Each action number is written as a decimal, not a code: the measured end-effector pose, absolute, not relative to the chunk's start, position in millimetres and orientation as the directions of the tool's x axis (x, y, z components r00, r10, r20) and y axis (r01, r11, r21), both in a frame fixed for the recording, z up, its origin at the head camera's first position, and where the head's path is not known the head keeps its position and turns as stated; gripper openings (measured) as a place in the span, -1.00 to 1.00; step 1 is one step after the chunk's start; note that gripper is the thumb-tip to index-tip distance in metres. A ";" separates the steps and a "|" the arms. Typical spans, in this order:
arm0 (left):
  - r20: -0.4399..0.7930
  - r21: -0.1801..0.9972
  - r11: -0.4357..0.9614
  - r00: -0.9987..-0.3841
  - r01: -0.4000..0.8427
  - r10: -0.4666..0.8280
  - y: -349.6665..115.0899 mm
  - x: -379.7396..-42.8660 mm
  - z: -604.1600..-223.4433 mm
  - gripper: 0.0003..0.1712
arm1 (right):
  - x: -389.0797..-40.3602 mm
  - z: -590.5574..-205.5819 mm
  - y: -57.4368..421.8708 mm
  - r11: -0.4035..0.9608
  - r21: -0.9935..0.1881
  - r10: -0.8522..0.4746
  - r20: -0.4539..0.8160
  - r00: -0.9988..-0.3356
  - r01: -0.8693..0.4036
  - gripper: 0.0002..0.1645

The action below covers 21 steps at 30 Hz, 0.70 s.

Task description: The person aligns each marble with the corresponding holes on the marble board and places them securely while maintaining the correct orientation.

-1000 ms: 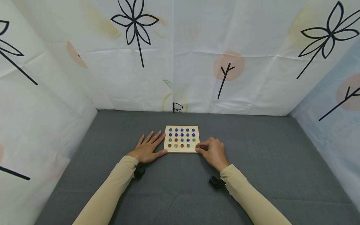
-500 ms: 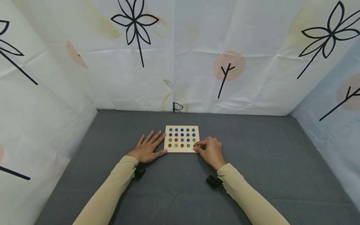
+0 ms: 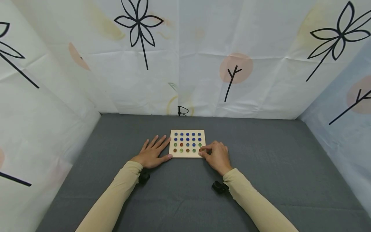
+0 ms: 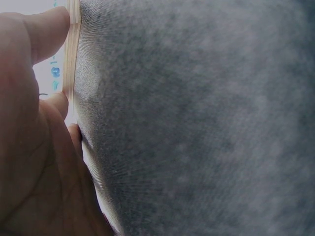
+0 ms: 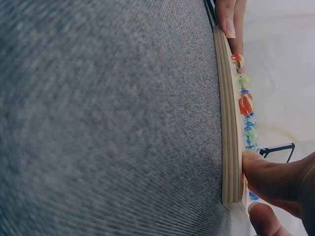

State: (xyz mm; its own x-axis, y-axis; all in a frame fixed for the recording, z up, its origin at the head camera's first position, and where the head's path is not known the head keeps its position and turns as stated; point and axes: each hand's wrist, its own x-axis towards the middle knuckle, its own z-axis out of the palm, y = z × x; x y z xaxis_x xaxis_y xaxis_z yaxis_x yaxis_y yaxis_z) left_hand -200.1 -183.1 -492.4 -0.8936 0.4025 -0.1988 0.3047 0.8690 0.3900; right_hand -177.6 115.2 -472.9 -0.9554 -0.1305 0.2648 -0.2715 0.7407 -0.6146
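A light wooden board (image 3: 184, 155) with rows of glass marbles lies flat on the grey cloth. The upper two rows are blue; the lower two mix green, blue, red and amber marbles. My left hand (image 3: 151, 155) lies spread at the board's left side, with its thumb and a fingertip touching the edge. At the lower right corner my right hand (image 3: 218, 157) pinches a reddish-brown marble (image 3: 200, 150) between thumb and index finger, down at the last spot of the front row. In the right wrist view the right thumb (image 5: 275, 174) mostly hides that marble.
Grey cloth (image 3: 179, 199) covers the table around the board. White printed curtains (image 3: 203, 38) stand behind and on both sides. A small black camera sits on each wrist, the right one (image 3: 219, 187) just above the cloth.
My right hand has shifted slightly left, bringing the pinched marble from the board's right edge to the front row's last spot. The left hand and the board have stayed still.
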 end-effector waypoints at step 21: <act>-0.193 0.391 0.864 -0.889 0.317 0.414 -179.0 -194.0 -482.8 -0.04 | -174.0 -466.7 133.8 0.745 -0.619 -0.095 0.271 -0.958 -0.250 -0.73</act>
State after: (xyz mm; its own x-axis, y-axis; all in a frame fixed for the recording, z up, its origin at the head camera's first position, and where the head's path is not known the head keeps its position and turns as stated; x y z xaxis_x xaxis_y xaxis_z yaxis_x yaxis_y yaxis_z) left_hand -194.0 -179.0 -482.8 -0.8893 0.4144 -0.1934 0.3175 0.8638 0.3912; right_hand -174.0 133.8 -466.7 -0.9578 -0.0955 0.2712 -0.2495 0.7447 -0.6189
